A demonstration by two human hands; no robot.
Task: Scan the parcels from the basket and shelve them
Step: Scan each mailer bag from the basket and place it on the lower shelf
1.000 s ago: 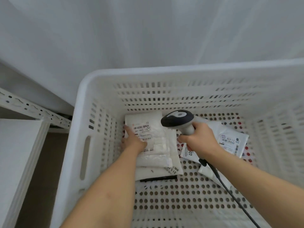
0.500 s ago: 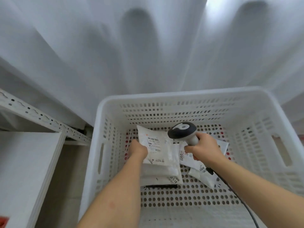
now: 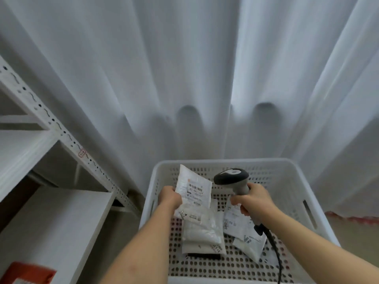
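**Parcel lifted out for scanning**

Left hand (image 3: 170, 198) now grips a white parcel (image 3: 194, 191) by its left edge, fingers curled round it, label facing up. A second ago that parcel lay flat on the stack at the basket's floor with the hand only resting on it; half a second ago it was tipping up; now it is raised clear, tilted, above the basket's (image 3: 320, 173) far-left corner. Right hand (image 3: 254, 203) holds the scanner (image 3: 231, 178) by its grip, fingers wrapped tight, head just beside the parcel's right edge and pointing toward the barcode. Cable (image 3: 274, 249) trails down toward the basket's near-right corner.

More parcels (image 3: 203, 228) lie on the basket floor: a stack near the middle, a few loose ones toward the right side.

Judgement: pick done, scan step in hand. Can't tell if the scan has fired. Shelf (image 3: 51, 218) stands to the left of the basket, near; the parcel probably goes there next. Several parcels left, so the task is early to midway. Pouch looks soft and floppy; a one-edge hold could let the label bend away from the scanner.
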